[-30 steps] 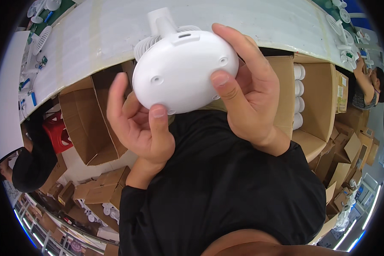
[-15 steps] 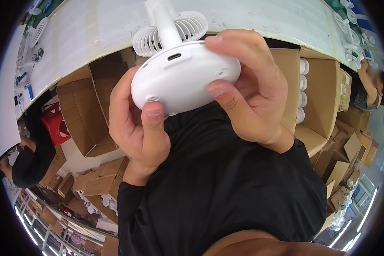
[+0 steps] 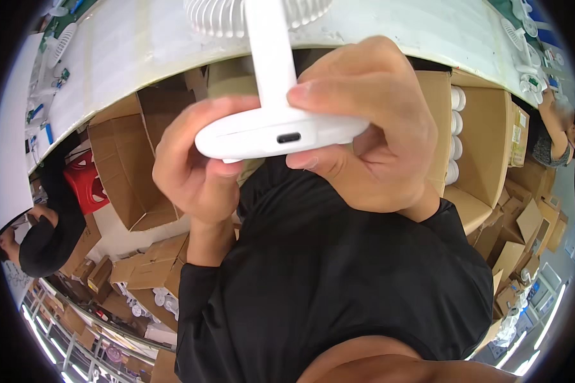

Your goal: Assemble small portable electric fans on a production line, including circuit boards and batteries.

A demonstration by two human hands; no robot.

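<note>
Thumbs below and fingers above, the left hand [image 3: 195,156] and right hand [image 3: 390,134] grasp the oval base of a white fan [image 3: 273,70] in front of the black shirt [image 3: 338,274], its dark slot [image 3: 289,138] facing the wearer. The stem leads away to a slatted head against the white table [image 3: 140,51], with open cardboard boxes [image 3: 482,137] on either side; farther right, a co-worker [image 3: 552,127] reaches toward the table.

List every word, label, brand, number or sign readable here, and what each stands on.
Nothing can be read.
White oval plastic fan base, held in the left hand and right hand: no lettering visible on the side shown.
Small pale rectangular label on a brown cardboard carton at the right: too small and blurred to read.
</note>
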